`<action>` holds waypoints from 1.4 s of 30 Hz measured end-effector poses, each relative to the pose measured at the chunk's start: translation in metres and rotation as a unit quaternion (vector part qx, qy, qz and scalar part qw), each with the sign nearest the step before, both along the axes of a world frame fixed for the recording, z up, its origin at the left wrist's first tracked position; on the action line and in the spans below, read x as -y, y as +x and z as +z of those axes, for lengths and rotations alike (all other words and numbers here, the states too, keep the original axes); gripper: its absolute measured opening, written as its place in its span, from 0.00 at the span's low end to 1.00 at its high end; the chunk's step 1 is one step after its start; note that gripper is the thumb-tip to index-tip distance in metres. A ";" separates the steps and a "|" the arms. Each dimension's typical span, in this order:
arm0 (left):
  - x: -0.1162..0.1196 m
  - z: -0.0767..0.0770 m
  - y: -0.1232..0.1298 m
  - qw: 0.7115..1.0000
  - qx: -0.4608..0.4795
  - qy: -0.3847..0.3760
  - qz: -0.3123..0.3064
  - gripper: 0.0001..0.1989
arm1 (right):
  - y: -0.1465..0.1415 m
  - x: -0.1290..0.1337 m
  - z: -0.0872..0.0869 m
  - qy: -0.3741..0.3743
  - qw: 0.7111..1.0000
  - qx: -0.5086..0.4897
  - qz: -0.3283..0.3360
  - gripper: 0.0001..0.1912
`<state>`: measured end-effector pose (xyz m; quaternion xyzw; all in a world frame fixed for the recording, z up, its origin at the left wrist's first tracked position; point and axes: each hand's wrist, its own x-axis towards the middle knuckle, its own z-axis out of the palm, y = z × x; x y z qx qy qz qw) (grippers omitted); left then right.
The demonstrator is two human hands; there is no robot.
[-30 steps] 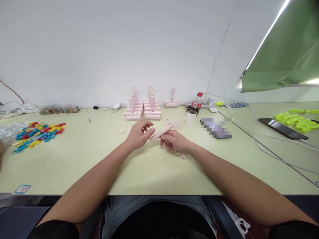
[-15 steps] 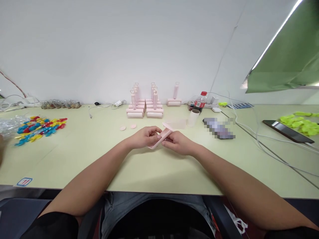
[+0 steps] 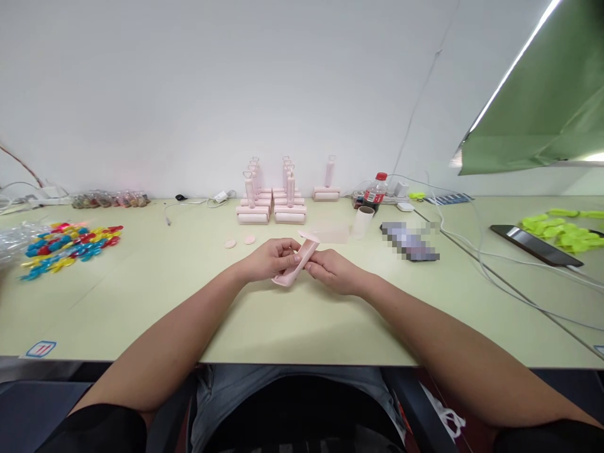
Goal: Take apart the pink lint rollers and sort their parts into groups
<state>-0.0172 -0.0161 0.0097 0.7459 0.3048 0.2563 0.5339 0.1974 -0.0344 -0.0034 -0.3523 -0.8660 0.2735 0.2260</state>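
Reaching inward over the bench (image 3: 264,327), both forearms angle toward each other. The left hand (image 3: 268,259) pinches the pink frame (image 3: 297,263) between thumb and curled fingers; the right hand (image 3: 335,272), its thumb pointing left, holds the frame's other side. The frame tilts above the bench, its upper end leaning right. Beyond it lie two pink discs (image 3: 249,240), then the pink rollers (image 3: 290,214) near the wall (image 3: 189,94).
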 end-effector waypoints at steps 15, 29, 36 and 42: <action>-0.032 0.003 -0.041 0.955 -0.102 0.148 0.238 0.16 | -0.002 -0.001 -0.001 -0.028 0.999 0.009 -0.044 0.11; -0.048 -0.031 -0.016 0.854 -0.336 0.331 0.220 0.16 | -0.008 0.002 -0.009 -0.052 0.998 0.023 -0.027 0.14; -0.044 -0.021 -0.025 0.861 -0.342 0.322 0.198 0.26 | -0.009 0.002 -0.008 -0.014 0.999 0.027 -0.037 0.14; -0.046 -0.013 -0.047 0.862 -0.432 0.213 0.159 0.44 | -0.008 0.000 -0.010 0.022 0.998 -0.011 -0.057 0.13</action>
